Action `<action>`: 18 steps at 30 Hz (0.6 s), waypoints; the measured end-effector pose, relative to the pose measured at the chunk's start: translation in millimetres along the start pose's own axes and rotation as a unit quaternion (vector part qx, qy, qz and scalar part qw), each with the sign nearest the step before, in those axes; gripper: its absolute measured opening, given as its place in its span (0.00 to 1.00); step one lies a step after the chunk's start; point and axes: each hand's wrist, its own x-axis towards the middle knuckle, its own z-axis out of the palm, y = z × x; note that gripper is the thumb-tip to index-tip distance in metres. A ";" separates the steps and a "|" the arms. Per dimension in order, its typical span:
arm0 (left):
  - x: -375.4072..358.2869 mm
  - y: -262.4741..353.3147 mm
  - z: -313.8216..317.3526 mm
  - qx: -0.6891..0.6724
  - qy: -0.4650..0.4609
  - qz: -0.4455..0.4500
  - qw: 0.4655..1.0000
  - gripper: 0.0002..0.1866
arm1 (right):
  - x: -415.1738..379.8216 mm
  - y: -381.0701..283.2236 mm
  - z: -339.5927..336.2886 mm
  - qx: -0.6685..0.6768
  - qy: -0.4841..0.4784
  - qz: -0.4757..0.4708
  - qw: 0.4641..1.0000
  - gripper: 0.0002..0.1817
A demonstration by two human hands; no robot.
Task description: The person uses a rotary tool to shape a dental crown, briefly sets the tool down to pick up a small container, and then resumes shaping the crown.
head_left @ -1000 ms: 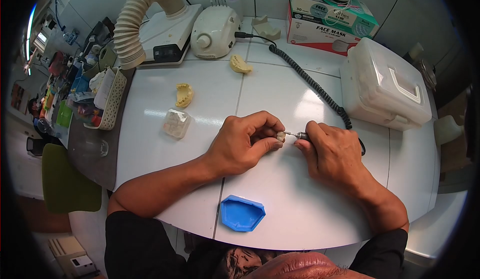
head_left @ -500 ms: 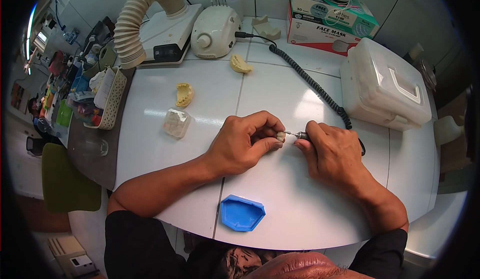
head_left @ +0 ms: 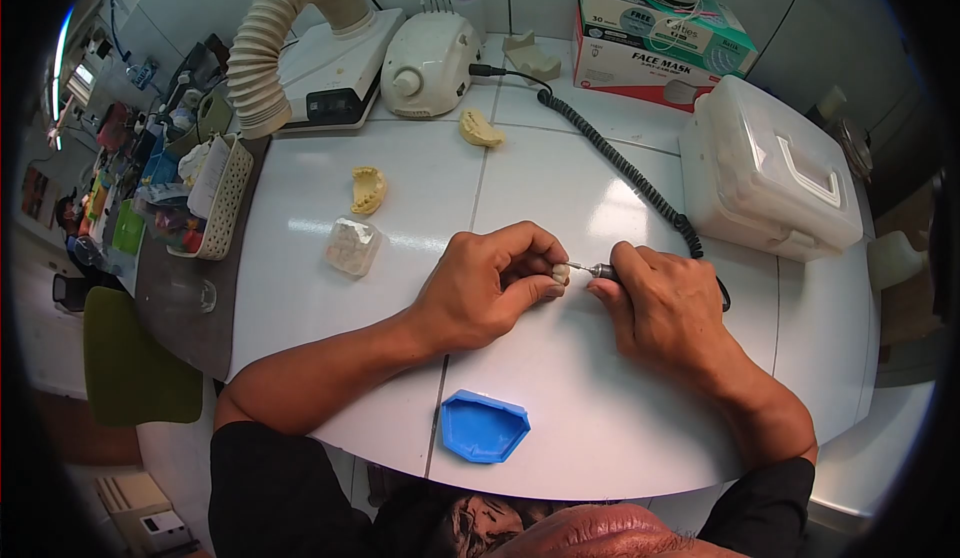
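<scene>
Between the thumb and fingers of my left hand (head_left: pixel 492 283) is a small tooth-coloured piece (head_left: pixel 561 273), mostly hidden by the fingertips. My right hand (head_left: pixel 665 298) is closed round a rotary handpiece (head_left: pixel 603 272), whose thin bur points left and meets or nearly meets the small piece. A coiled black cord (head_left: pixel 625 168) links the handpiece to a white control unit (head_left: pixel 432 66). Left of my hands lie a clear small box (head_left: pixel 353 247) and a yellowish dental cast (head_left: pixel 369 190). Another cast (head_left: pixel 481 128) lies farther back. Nearer my body sits a blue tray-like mould (head_left: pixel 485 428).
A white dust extractor (head_left: pixel 340 78) with a ribbed hose stands at the back left. Face mask boxes (head_left: pixel 650 48) and a translucent lidded case (head_left: pixel 770 173) stand on the right. A cream basket (head_left: pixel 222 198) sits left of the white table (head_left: pixel 330 358).
The small piece in my left fingers and the bur tip have shifted very slightly left. Otherwise the hands and the things on the table look the same.
</scene>
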 end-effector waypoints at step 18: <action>-0.3 -3.4 1.8 -0.008 0.018 0.023 1.000 0.09 | 0.2 -0.1 -0.2 -0.001 0.001 -0.003 1.000 0.20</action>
